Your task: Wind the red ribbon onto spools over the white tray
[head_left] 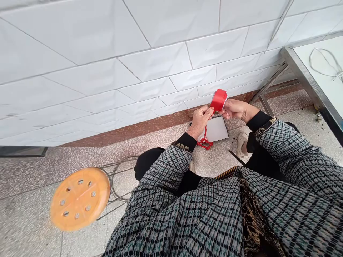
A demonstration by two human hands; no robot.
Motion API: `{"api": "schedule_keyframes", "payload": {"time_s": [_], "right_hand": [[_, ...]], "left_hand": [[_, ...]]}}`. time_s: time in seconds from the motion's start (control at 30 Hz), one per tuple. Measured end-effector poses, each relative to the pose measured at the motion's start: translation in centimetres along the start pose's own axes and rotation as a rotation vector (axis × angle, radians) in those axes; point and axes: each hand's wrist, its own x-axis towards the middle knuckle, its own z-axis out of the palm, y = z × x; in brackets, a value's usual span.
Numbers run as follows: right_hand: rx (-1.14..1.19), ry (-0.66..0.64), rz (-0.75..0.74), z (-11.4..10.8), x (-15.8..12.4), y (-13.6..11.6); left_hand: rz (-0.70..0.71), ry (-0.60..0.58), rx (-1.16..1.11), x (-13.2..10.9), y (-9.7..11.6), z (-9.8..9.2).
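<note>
As both checked sleeves point up toward a spot just right of centre, all the action is at the red ribbon roll, caught right between two hands! Left grip sits just below and to the left of it, thumb and fingers pinched on the ribbon at the roll's lower-left edge. On the other flank, right grip has its fingers bent in at the roll's lower right side, holding on there, though part of that hold is hidden. So it's two hands on one roll, both touching, and the roll is up off the floor and tilted.

Look below the left grip: a thin red strand hangs down to a loose tangle by the lower-left corner of a white panel with dark edges. A pale shoe is just right of that, on the speckled floor. Out at lower left, an orange stool shows its round, holed seat. Up at the right edge, a metal-framed desk carries a looped pale cable, with white wall tiles across the top.
</note>
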Motion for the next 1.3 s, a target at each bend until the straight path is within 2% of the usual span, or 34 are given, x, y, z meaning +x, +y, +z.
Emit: {"api": "schedule_keyframes", "payload": {"time_s": [0.37,0.5,0.6,0.7,0.77,0.83,1.17,1.3], "right_hand": [[0.195,0.08,0.009,1.5,-0.1,0.0],[0.186,0.042,0.018,1.2,-0.2,0.1],[0.158,-0.105,0.018,1.0,-0.2,0.4],[0.126,-0.263,0.036,1.1,-0.2,0.8],[0.117,-0.322,0.057,1.4,-0.3,1.2],[0.124,-0.346,0.076,1.7,-0.3,1.5],[0.209,-0.244,0.026,2.8,-0.4,1.4],[0.172,-0.296,0.024,3.0,-0.4,1.3]], "left_hand": [[0.08,0.092,-0.034,0.1,-1.0,0.3],[0.041,0.056,-0.165,0.3,-0.6,0.4],[-0.059,0.001,-0.267,0.4,0.4,0.0],[-0.177,-0.153,-0.301,0.5,1.5,-1.1],[-0.209,-0.263,-0.305,0.7,1.9,-2.0],[-0.209,-0.321,-0.299,0.7,2.2,-2.6],[-0.147,-0.268,-0.266,0.6,2.5,-2.1],[-0.138,-0.268,-0.224,0.6,2.3,-2.2]]}}
